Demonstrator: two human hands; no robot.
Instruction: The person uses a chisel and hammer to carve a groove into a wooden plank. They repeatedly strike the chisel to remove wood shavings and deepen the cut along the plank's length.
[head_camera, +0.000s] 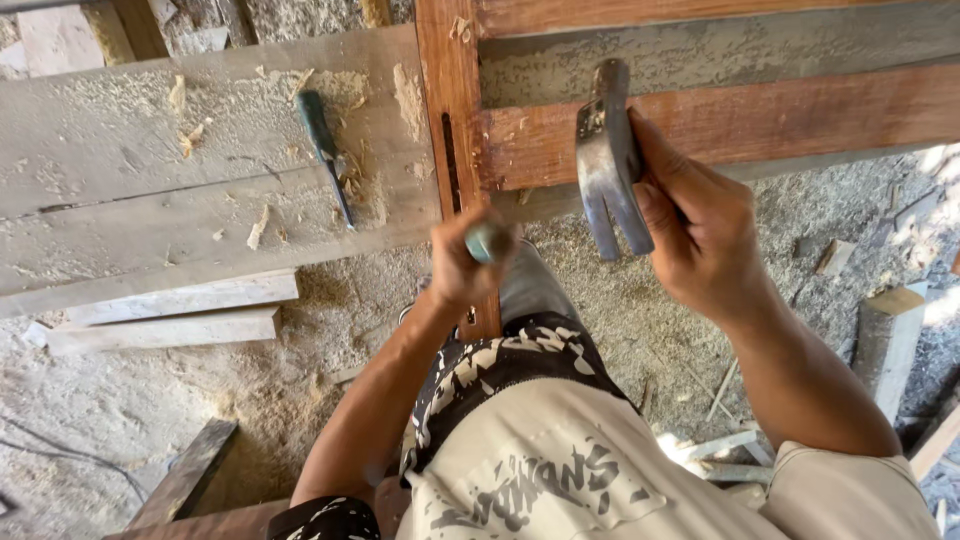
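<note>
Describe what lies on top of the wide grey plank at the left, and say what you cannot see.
On the grey plank lie a green-handled chisel, wood chips and sawdust. Its right end is covered by the reddish upright rail.

Soft daylight in shade, with one overexposed corner.

Even, diffuse light falls on the wooden frame (700, 120) and the planks (150, 170), casting only faint shadows. Harsh sun burns out the ground at the right edge (940, 165). The left hand (465, 260) is motion-blurred; the hammer (607, 160) stays fairly sharp. Straight boards bow slightly towards the edges.
</note>
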